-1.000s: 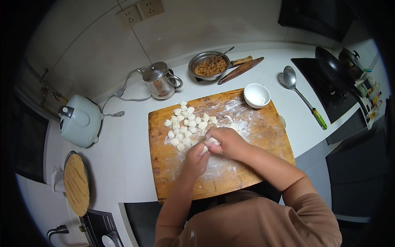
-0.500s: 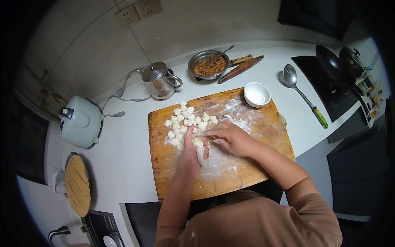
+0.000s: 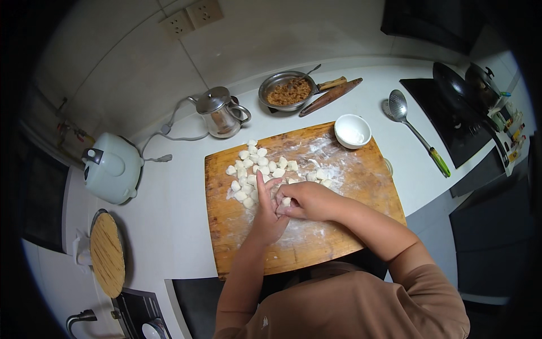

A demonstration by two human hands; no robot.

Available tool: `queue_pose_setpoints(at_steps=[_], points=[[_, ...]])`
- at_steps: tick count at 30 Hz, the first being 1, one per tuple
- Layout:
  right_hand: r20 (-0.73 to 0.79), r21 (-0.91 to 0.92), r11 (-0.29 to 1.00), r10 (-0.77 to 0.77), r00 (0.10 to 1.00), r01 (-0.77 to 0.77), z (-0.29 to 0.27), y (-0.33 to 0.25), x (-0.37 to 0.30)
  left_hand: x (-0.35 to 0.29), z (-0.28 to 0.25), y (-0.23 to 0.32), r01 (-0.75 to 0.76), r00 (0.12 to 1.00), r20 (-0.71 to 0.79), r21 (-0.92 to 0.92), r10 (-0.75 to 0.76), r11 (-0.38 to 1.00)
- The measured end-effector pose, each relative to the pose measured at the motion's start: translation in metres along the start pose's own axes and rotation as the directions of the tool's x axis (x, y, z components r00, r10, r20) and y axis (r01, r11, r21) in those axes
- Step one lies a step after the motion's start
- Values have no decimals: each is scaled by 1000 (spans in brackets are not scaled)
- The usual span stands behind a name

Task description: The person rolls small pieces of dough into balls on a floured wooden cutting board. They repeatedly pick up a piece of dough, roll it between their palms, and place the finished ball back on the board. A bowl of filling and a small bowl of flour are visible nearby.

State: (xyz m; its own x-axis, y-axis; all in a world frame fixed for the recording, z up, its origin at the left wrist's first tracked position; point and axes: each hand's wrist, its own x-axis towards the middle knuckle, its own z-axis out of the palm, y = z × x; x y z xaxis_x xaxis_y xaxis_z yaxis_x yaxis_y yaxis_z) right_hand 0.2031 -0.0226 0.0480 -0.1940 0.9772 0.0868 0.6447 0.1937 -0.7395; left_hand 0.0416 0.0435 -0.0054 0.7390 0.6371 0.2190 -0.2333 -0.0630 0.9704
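Over the floured wooden board (image 3: 243,240), my two hands meet at a lump of white dough (image 3: 286,201). My left hand (image 3: 267,219) is curled round the dough from the left, its thumb or forefinger pointing up; most of what it holds is hidden. With bent fingers and thumb, my right hand (image 3: 314,200) pinches the dough from the right. Just beyond my hands lies a loose heap of small dough pieces (image 3: 248,164), dusted with flour. A few more dough pieces (image 3: 320,174) rest beyond my right knuckles.
A white bowl of flour (image 3: 352,131) stands at the board's far right corner. Behind the board are a metal kettle (image 3: 221,117), a pan of brown filling (image 3: 288,92) and a tapered rolling pin (image 3: 331,98). A slotted spoon (image 3: 419,137) lies right; a pale green cooker (image 3: 113,169) stands left.
My right hand has drawn back toward my left hand and closed on the dough. The dough roll that hung from my left hand is now mostly hidden. Dough pieces beyond my right hand now show.
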Motion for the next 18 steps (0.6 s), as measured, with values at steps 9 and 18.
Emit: queue_pose_setpoints(at_steps=[9, 18], points=[[-223, -42, 993, -114, 968, 108, 6, 0, 0, -5, -17, -19, 112, 989, 50, 334, -136, 936], [-313, -156, 979, -171, 934, 127, -11, 4, 3, -11, -14, -8, -20, 1000, -17, 69, 21, 997]])
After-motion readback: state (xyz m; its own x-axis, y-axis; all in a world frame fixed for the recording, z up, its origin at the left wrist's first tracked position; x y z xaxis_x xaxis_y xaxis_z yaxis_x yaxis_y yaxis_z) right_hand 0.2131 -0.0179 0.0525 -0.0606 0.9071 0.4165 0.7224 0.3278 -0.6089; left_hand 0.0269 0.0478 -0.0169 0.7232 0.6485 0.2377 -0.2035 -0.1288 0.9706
